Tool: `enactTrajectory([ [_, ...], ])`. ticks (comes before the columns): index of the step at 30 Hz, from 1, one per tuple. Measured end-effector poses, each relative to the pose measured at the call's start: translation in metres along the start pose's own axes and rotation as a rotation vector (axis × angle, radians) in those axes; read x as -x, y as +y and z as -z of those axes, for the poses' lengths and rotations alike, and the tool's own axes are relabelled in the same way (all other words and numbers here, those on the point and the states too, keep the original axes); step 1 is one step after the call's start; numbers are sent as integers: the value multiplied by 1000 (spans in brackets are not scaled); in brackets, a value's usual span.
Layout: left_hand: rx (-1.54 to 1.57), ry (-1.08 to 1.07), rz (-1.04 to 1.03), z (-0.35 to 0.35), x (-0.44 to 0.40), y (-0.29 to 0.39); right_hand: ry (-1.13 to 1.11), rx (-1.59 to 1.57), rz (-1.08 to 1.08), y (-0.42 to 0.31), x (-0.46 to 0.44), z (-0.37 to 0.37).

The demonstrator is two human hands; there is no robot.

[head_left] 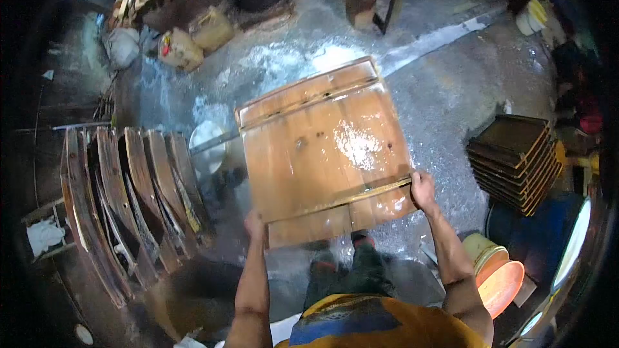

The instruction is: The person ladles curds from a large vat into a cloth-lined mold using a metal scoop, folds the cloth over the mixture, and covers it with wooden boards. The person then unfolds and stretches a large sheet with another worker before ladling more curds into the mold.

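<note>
A wide wooden panel, wet and shiny, is held out in front of my body above the floor. Two cross battens run over it, one near the far edge and one near me. My left hand grips its near left edge, partly blurred. At the right edge, my right hand is closed round the end of the near batten. The panel tilts slightly, its right side farther from me.
Wooden panels stand in a row at left. A stack of trays is at right, above a blue drum and an orange basin. Jerrycans stand at the upper left on the wet floor.
</note>
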State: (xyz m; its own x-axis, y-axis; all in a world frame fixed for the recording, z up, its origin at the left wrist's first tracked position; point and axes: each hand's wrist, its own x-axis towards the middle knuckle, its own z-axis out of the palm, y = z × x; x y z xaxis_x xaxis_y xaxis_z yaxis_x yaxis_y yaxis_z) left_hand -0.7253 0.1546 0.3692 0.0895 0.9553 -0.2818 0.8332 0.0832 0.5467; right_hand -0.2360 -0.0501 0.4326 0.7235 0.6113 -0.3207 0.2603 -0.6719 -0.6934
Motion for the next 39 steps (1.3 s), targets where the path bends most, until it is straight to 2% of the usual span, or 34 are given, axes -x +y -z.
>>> enactTrajectory([
  [1, -397, -23, -91, 1, -2, -2, 16, 26, 9, 4, 1, -7],
  [4, -224, -5, 417, 10, 10, 64, 44, 90, 36, 9, -4, -23],
  [7, -194, -2, 383, 6, 12, 67, 41, 152, -1, 17, -6, -31],
  [10, -138, 114, 382, -2, 13, 59, 53, 309, 21, 24, -14, -40],
  [15, -119, 200, 369, 17, 14, 40, 56, 323, 76, 16, -11, -38],
  [16, -83, 302, 308, 25, 17, 39, 54, 347, 72, 15, -11, -38],
  [17, -28, 308, 263, 37, 22, 36, 62, 366, 25, 15, -10, -36],
  [19, 78, 327, 170, 79, 35, 50, 79, 398, -67, -2, -5, -34],
  [21, 33, 453, 43, 115, 50, 41, 91, 488, -95, -14, -3, -30],
  [23, 41, 549, 71, 164, 75, 48, 122, 533, -159, -41, 3, -24],
  [24, 45, 616, 119, 186, 88, 31, 164, 508, -111, -38, 2, -25],
  [25, 30, 785, 151, 207, 98, 14, 219, 539, -69, -31, -1, -26],
  [26, 402, 874, 235, 228, 109, -11, 274, 565, -24, -27, -4, -29],
  [27, 436, 991, 250, 256, 122, -24, 329, 586, 24, -29, -4, -34],
  [28, 530, 1096, 258, 286, 135, -53, 296, 605, 67, -45, 6, -34],
  [29, 520, 1217, 271, 318, 150, -55, 259, 623, 115, -66, 17, -30],
  [31, 617, 1430, -12, 379, 172, -103, 229, 462, 125, -107, 35, -43],
  [33, 601, 1587, 156, 449, 188, -112, 338, 380, 340, -149, 59, -72],
  [35, 222, 1775, 160, 520, 192, -187, 238, 385, 537, -186, 82, -105],
  [36, 258, 1794, 222, 558, 190, -205, 195, 393, 620, -207, 95, -122],
  [37, 294, 1801, 275, 600, 186, -221, 52, 273, 659, -239, 121, -143],
  [39, 654, 1662, 273, 670, 161, -260, -216, 42, 723, -325, 201, -185],
])
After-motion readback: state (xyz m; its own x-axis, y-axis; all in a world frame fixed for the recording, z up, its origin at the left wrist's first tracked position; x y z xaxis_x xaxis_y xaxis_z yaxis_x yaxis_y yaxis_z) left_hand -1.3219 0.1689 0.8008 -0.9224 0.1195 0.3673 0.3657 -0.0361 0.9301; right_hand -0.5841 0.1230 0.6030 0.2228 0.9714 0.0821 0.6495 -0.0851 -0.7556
